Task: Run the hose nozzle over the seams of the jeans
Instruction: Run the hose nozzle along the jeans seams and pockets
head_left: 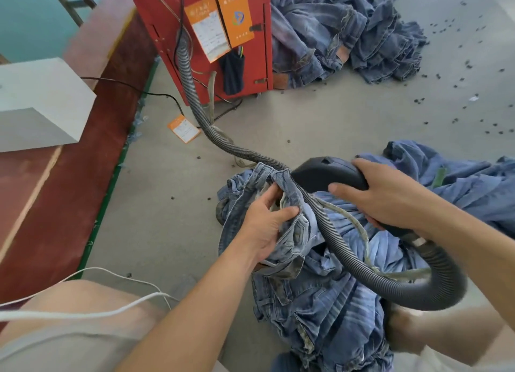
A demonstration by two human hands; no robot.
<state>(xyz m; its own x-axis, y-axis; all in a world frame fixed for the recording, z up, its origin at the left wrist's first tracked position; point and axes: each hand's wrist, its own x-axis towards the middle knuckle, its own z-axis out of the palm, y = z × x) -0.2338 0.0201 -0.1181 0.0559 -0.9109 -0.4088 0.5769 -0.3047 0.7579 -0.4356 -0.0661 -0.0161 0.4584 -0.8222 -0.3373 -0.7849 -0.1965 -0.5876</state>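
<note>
Both forearms reach in from the bottom edge toward the jeans (315,296) heaped on the floor; left hand (267,224) has its fingers and thumb curled round a bunched fold of denim, lifting a seam edge clear; right hand (390,196) wraps its fingers over the black hose nozzle (328,173), whose mouth points left at that fold, just beside the left fingertips; nozzle's long axis runs right to left, so the seam lies straight ahead of it; grey ribbed hose (334,240) loops round from the nozzle's rear, crossing the jeans and leading to the red machine (250,51)
</note>
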